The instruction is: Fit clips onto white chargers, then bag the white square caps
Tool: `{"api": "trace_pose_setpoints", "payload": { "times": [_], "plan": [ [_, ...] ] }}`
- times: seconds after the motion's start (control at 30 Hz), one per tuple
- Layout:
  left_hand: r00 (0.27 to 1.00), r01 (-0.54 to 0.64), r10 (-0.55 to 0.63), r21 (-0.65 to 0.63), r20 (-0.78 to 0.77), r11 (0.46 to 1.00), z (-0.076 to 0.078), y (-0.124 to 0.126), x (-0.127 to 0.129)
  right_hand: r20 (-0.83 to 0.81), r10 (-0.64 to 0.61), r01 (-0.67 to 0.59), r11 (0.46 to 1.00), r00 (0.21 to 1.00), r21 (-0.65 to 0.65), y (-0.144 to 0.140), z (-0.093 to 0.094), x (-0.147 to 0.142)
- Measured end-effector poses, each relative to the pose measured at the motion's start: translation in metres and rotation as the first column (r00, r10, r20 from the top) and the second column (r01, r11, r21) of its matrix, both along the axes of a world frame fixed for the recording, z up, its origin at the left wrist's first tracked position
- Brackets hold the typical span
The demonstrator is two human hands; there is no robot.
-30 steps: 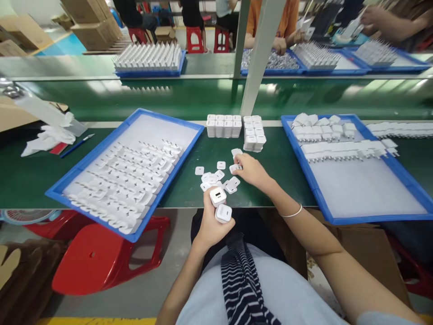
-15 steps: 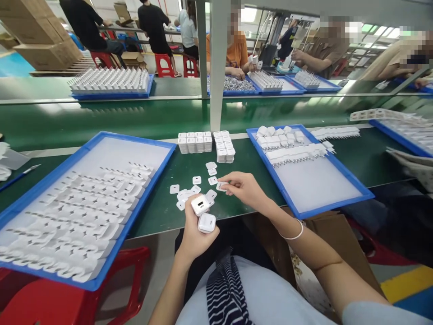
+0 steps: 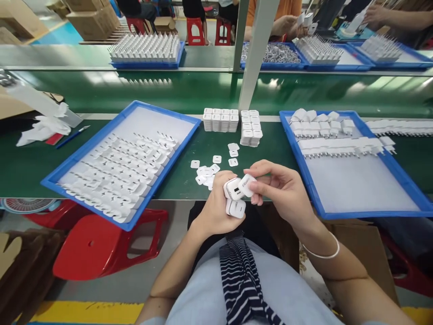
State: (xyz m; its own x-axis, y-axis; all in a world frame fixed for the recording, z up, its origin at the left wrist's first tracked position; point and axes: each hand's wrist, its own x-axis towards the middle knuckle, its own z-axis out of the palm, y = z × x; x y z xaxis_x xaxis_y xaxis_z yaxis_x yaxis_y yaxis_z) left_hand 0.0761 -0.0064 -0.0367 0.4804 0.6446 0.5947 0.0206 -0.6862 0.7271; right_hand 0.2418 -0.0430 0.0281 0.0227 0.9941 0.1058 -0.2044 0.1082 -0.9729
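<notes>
My left hand (image 3: 214,211) grips two white charger bodies (image 3: 234,198), one stacked above the other, at the near edge of the green bench. My right hand (image 3: 282,189) holds a small white square cover piece (image 3: 247,185) against the upper charger. Several loose white cover pieces (image 3: 210,169) lie on the green surface just beyond my hands. Behind them stand two blocks of stacked white chargers (image 3: 232,124).
A blue tray (image 3: 101,144) with rows of white pronged parts lies at the left. Another blue tray (image 3: 355,198) at the right holds finished chargers along its far end. A red stool (image 3: 101,253) stands below left. Other people work across the conveyor belt (image 3: 169,92).
My right hand picked a cover piece from the bench and brought it back to the charger in my left hand. My left hand shifted slightly right.
</notes>
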Motion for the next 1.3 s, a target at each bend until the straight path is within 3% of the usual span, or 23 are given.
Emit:
{"api": "trace_pose_setpoints", "payload": {
  "times": [0.13, 0.3, 1.0, 1.3],
  "plan": [
    [0.989, -0.144, 0.145, 0.142, 0.004, 0.979, -0.002, -0.001, 0.002, -0.043, -0.144, 0.145, 0.988, 0.989, 0.041, -0.008, -0.005, -0.022],
    [0.98, -0.188, 0.196, 0.203, -0.017, 0.961, -0.002, 0.001, -0.001, -0.044, -0.182, 0.184, 0.982, 0.982, 0.043, -0.011, -0.01, -0.035],
    [0.966, -0.234, 0.255, 0.292, -0.036, 0.927, -0.008, 0.009, -0.006, -0.026, -0.144, 0.143, 0.989, 0.989, -0.045, 0.0, -0.015, -0.035],
    [0.964, -0.248, 0.266, 0.294, -0.02, 0.923, -0.01, 0.008, -0.006, -0.164, -0.018, -0.008, 0.987, 0.986, -0.159, 0.003, -0.017, -0.029]
  ]
}}
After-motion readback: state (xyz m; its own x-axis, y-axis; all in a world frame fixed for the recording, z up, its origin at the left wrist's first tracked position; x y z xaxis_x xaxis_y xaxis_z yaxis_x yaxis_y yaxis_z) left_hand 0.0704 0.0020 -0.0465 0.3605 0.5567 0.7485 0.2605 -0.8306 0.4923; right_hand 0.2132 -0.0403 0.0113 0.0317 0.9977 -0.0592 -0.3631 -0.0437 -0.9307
